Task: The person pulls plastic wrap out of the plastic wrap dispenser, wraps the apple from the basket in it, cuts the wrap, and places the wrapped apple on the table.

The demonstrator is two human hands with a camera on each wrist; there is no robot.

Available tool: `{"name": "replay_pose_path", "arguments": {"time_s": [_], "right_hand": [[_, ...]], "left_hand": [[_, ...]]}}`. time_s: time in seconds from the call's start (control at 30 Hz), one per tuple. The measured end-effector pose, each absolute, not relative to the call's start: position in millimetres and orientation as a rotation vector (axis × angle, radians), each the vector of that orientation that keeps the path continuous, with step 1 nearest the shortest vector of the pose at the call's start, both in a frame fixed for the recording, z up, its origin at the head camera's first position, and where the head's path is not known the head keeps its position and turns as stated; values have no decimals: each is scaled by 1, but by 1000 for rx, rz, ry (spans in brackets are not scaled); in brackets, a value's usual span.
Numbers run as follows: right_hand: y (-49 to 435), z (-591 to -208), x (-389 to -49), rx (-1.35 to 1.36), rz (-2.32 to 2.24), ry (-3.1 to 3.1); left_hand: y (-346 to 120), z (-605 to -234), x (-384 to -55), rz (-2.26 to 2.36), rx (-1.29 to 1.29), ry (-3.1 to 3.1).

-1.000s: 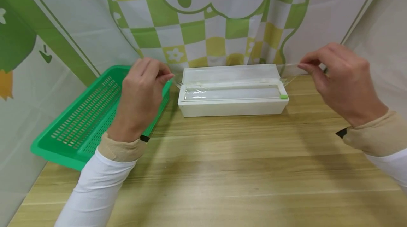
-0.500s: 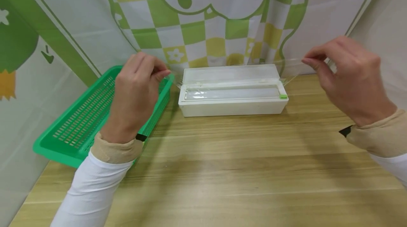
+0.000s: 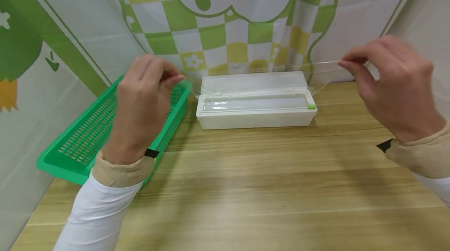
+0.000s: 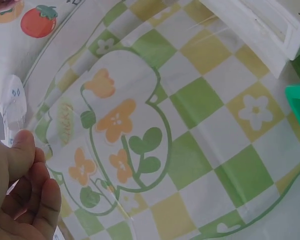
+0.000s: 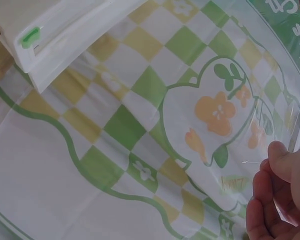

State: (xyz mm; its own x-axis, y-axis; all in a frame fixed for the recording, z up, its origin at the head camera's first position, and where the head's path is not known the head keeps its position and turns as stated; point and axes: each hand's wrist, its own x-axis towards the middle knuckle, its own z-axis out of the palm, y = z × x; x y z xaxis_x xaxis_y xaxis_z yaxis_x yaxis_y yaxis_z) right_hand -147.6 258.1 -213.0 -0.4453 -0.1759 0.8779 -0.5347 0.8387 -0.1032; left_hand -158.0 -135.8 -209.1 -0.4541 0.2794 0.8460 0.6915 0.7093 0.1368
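Observation:
A white cling film box (image 3: 256, 119) stands at the back of the table, its lid (image 3: 254, 82) tilted up against the cloth. Clear cling film (image 3: 321, 74) comes up from the box and spans the space between the hands. My left hand (image 3: 142, 102) pinches one corner of it between thumb and fingers, above the green basket. At the right, my right hand (image 3: 395, 85) pinches the opposite corner. Both wrist views show thumb and forefinger tips pressed together; the film there is hard to see. A green slider (image 3: 311, 106) sits at the box's right end.
A green plastic basket (image 3: 91, 133) with slotted sides stands at the left, partly behind the left arm. The wooden table (image 3: 253, 188) extends in front of the box. A patterned cloth (image 3: 225, 36) hangs close behind it.
Both hands have moved apart, left hand leftward, right hand rightward and slightly up. The film between them is pulled higher and wider. The box stays put.

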Motion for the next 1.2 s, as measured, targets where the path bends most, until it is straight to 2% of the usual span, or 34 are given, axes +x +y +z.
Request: {"name": "replay_pose_path", "arguments": {"time_s": [0.83,1.2], "right_hand": [[258,-200,-139,430,422,-1990],[259,-196,-139,482,419,-1997]], "left_hand": [[-140,-191,-144,-607,-679,-2013],[-142,-187,-141,-582,-681,-2005]]}}
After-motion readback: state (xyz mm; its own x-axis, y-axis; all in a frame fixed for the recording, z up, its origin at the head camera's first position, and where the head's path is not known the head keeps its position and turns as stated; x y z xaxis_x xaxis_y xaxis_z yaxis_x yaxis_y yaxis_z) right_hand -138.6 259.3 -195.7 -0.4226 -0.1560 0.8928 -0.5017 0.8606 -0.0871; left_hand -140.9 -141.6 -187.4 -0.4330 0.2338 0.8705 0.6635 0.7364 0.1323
